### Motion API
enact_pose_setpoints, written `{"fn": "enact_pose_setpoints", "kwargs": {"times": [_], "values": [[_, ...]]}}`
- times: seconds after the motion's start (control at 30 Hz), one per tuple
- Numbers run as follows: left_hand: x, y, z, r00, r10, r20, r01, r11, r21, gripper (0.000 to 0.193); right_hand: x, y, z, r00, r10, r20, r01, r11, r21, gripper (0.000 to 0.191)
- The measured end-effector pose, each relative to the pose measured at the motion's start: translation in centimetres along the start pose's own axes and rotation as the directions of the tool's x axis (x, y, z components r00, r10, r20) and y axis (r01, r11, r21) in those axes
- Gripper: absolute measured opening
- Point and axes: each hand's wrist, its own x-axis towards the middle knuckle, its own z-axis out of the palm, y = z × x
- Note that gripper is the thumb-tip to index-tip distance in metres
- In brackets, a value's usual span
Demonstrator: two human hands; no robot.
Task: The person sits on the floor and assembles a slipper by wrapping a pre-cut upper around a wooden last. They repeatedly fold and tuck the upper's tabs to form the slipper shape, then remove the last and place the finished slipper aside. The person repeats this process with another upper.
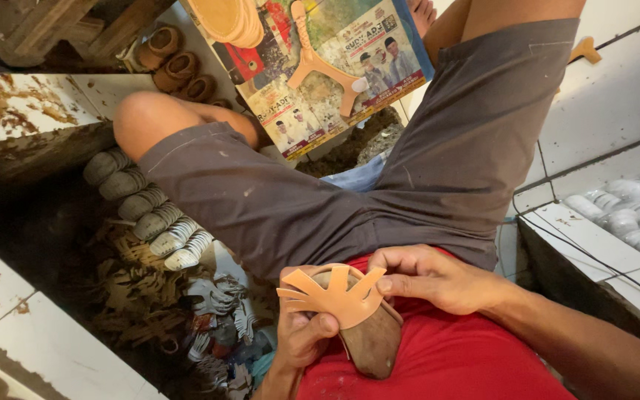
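We find the tan strap piece point(332, 295) being fitted over the wooden shoe form point(370, 342), held above the red shirt point(438, 363). Left hand point(301, 330) fingers close round the form; right hand point(431, 278) pinches the strap's edge. Next calls for even tension, we judge.

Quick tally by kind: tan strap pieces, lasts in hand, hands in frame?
Tan cut-out strap pieces: 2, one held, one on the printed poster
Brown shoe last in hand: 1
Hands: 2, left hand, right hand
Total: 5
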Motion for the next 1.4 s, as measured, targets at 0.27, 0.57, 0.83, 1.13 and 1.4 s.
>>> {"fn": "enact_pose_setpoints", "kwargs": {"times": [0.27, 0.57, 0.83, 1.13, 1.4], "values": [[-0.5, 0.7, -0.1, 0.999, -0.009, 0.032, 0.007, 0.998, 0.060, 0.075, 1.1, 0.1, -0.2, 0.978, 0.088, -0.187, -0.104, 0.992, -0.077, 0.018], [1.0, 1.1, 0.4, 0.961, 0.178, 0.210, -0.221, 0.954, 0.202, 0.067, 2.7, 0.0, -1.6, 0.970, 0.243, -0.019, -0.243, 0.969, -0.037, 0.016], [-0.3, 1.2, -0.6, 0.985, 0.017, 0.170, -0.044, 0.987, 0.157, 0.084, 3.7, -0.2, -2.4, 0.957, 0.274, 0.093, -0.273, 0.962, -0.030, 0.016], [-1.1, 0.3, -1.4, 0.983, 0.120, 0.139, -0.144, 0.973, 0.182, 0.080, 3.7, 0.1, -2.4, 0.940, 0.291, 0.176, -0.290, 0.956, -0.030, 0.020], [0.3, 2.3, 0.3, 0.937, 0.105, 0.333, -0.192, 0.952, 0.240, 0.068, 5.3, 0.3, -3.6, 0.846, 0.254, 0.468, -0.230, 0.967, -0.109, 0.034]]}}
